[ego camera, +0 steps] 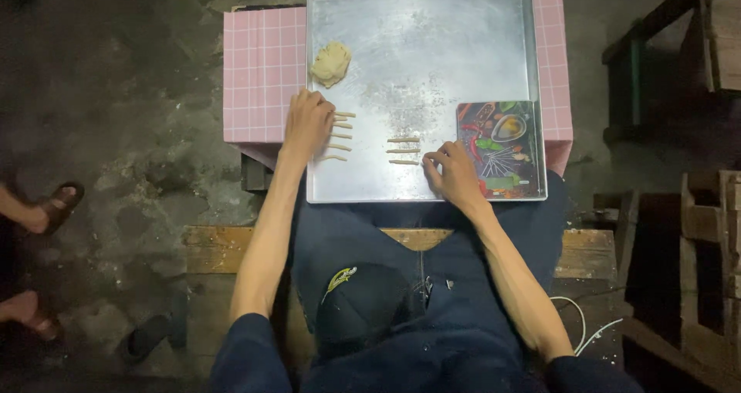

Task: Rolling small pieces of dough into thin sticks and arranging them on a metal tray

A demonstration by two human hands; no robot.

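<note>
Pale dough sticks lie in a short stack of three near the tray's lower middle, and I see my right hand curled at their 3 o'clock end, fingertips drawn together and pinching the tip of the lowest stick. A second row of sticks sits well apart at 9 o'clock from the first, about five of them, one below the other. My left hand lies palm down over their left ends, fingers pressed together and flat on them (how many more it hides I cannot tell). At 12 o'clock from that hand, just beside it, rests the dough lump, rough and cream-coloured. All of this lies on the metal tray, whose bare sheet is dusted with flour. In the tray's corner at 4 o'clock lies a board printed with spices and spoons, touching my right hand's far side. Under the tray is a pink checked table. A dark cap rests on my lap at 6 o'clock.
</note>
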